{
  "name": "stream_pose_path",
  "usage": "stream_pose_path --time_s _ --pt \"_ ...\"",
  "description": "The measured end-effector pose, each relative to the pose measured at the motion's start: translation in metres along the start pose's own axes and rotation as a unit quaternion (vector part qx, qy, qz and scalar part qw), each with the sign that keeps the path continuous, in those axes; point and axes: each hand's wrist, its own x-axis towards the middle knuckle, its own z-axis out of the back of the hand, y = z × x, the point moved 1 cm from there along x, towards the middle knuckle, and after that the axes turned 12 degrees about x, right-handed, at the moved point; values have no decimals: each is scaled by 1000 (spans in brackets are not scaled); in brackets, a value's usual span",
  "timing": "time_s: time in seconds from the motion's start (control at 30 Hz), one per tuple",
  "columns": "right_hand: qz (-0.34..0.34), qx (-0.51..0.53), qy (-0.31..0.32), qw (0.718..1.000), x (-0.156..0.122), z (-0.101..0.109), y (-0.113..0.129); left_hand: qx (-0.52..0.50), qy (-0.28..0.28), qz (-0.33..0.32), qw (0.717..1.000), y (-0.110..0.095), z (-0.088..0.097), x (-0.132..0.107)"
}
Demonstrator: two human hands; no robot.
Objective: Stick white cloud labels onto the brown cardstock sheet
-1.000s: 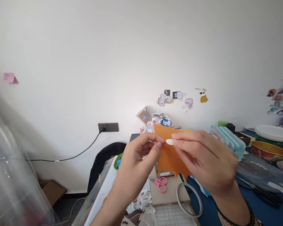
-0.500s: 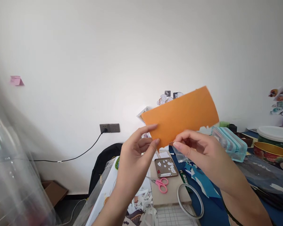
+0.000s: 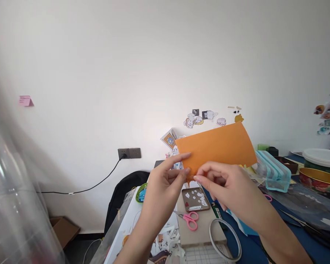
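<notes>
My left hand (image 3: 163, 189) grips the lower left corner of an orange sheet of paper (image 3: 220, 146) between thumb and fingers, holding it up tilted. Beside it, the thumb and forefinger of my right hand (image 3: 231, 185) are pinched together near the sheet's ragged lower edge. Whatever small piece sits in that pinch is too fine to name. Below the hands, a brown tray (image 3: 195, 210) carries small white cutouts and a red one. Pink-handled scissors (image 3: 191, 220) lie just in front of the tray.
A pale ring like a tape roll (image 3: 238, 240) lies front right. White paper scraps (image 3: 170, 234) are heaped at left. To the right are a teal-and-clear case (image 3: 277, 176), black scissors (image 3: 316, 233) and a gold-rimmed tin (image 3: 319, 179). A wall socket (image 3: 129, 153) holds a plug.
The orange sheet has come down a little, showing more stickers on the wall. My right hand has shifted left and down, closer to my left hand.
</notes>
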Motion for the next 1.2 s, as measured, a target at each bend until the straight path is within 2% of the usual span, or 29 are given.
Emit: stream_pose_path --time_s 0.3,0.43,0.5,0.57,0.63,0.67,0.7,0.77,0.87,0.97,1.1,1.2 --pt "-1 -6 23 1000 10 -2 -3 -3 12 -4 1000 0 0 3" --pt "43 13 7 999 10 4 -3 3 -28 21 999 -1 6 5" --pt "98 16 -55 994 10 16 -7 5 -66 27 997 0 14 8" --pt "152 4 -168 974 11 34 -15 4 -103 20 994 2 24 11" --pt "169 0 -271 948 12 53 -25 0 -136 7 991 5 35 15" --pt "161 17 -288 944 13 61 -29 -3 -152 2 988 6 41 16" --pt "142 45 -279 949 14 67 -33 -6 -167 -1 986 8 45 18" --pt "87 100 -216 967 17 73 -36 -11 -191 -3 982 10 53 21" --pt "29 133 -134 982 21 72 -35 -15 -211 -2 977 11 61 22" --pt "29 133 -84 987 24 67 -31 -2 -220 -5 975 14 67 22" --pt "22 150 15 988 24 62 -27 15 -226 -9 974 19 71 23" --pt "37 161 6 986 25 60 -27 -44 -264 -19 963 18 67 25"
